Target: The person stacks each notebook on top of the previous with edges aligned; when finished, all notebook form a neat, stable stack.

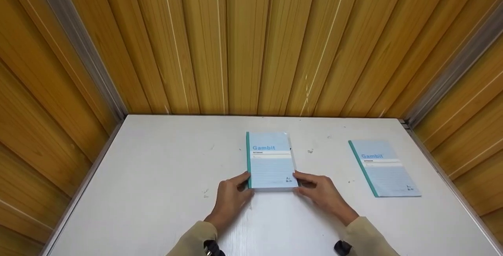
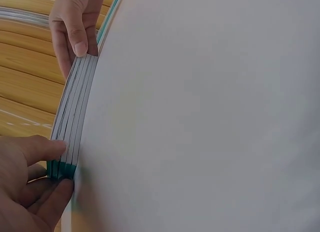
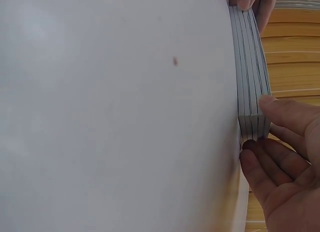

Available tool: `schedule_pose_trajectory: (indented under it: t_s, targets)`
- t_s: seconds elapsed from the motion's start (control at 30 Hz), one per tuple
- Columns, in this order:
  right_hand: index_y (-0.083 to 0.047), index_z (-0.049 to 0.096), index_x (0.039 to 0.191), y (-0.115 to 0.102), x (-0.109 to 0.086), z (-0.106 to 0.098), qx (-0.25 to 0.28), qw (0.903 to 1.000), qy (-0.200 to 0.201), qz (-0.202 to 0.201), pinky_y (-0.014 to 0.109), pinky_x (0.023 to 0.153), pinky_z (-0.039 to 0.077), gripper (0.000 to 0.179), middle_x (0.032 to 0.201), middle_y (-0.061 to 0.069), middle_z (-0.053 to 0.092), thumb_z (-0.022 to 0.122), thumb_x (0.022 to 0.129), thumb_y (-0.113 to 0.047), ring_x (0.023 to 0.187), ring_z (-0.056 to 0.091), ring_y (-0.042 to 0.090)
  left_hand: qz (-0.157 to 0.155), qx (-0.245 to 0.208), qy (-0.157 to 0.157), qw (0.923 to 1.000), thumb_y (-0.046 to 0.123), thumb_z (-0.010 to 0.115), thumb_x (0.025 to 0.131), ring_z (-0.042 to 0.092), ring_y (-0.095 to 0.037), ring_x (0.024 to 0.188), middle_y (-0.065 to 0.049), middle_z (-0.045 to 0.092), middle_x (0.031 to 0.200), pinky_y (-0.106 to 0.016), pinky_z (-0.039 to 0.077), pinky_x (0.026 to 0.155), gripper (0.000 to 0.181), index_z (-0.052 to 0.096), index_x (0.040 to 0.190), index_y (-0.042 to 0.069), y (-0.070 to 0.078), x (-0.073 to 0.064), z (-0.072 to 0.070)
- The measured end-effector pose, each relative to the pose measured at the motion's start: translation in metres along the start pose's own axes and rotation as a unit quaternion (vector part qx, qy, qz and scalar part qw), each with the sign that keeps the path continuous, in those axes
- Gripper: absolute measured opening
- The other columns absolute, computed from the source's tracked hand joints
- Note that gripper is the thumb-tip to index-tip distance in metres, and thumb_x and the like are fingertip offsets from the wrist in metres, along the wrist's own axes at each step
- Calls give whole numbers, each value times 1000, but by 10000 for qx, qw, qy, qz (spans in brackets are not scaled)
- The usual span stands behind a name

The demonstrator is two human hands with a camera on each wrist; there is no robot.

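A stack of several light-blue notebooks [image 1: 271, 165] with green spines lies at the middle of the white table, the top cover reading "Gambit". My left hand [image 1: 231, 196] holds the stack at its near left corner, on the spine side. Opposite it, my right hand [image 1: 320, 191] grips the near right corner. In the left wrist view, the left hand's [image 2: 32, 184] thumb and fingers sit around the green spine ends of the notebooks [image 2: 75, 106]. Seen from the right wrist, the thumb and fingers of the right hand [image 3: 290, 162] bracket the page edges of the notebooks [image 3: 249, 66].
Another light-blue "Gambit" notebook [image 1: 387, 169] lies flat at the right of the white table [image 1: 157, 169], slightly slanted. Wood-patterned panels [image 1: 247, 43] rise behind the table and along both sides, with metal posts [image 1: 84, 43] at the corners.
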State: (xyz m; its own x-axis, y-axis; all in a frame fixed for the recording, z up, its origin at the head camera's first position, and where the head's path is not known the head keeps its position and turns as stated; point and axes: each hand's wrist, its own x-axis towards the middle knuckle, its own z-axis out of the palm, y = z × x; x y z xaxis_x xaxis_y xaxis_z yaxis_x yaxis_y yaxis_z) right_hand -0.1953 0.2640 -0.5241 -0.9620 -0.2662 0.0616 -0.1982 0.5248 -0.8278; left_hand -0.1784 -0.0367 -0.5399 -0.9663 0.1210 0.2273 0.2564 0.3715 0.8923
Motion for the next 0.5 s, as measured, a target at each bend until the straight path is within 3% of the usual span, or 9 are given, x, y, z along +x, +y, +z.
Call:
schedule_pose_trajectory:
  t_s: [0.17, 0.33, 0.5]
  targets:
    - [-6, 70, 138, 2, -2, -6, 11, 10000, 64, 40, 36, 103, 54, 50, 139, 13, 68, 85, 91, -12, 127, 66, 32, -42, 61, 201, 9998, -7, 82, 88, 64, -35, 128, -22, 64, 141, -38, 56, 99, 56, 63, 141, -7, 4, 0, 2]
    - [-1, 69, 138, 5, -6, -16, 52, 9999, 152, 40, 39, 103, 54, 49, 139, 18, 67, 84, 93, -14, 125, 67, 34, 349, 34, 467, 9983, -4, 83, 89, 64, -39, 128, -24, 67, 136, -41, 57, 99, 48, 67, 134, -10, 10, 2, 5]
    - [0, 69, 138, 8, -9, -25, 87, 9997, 203, 96, 39, 103, 54, 48, 140, 19, 67, 82, 95, -15, 125, 67, 36, 622, 80, 520, 9967, -1, 84, 89, 65, -36, 128, -19, 69, 135, -42, 55, 102, 45, 70, 131, -7, 19, 4, 9]
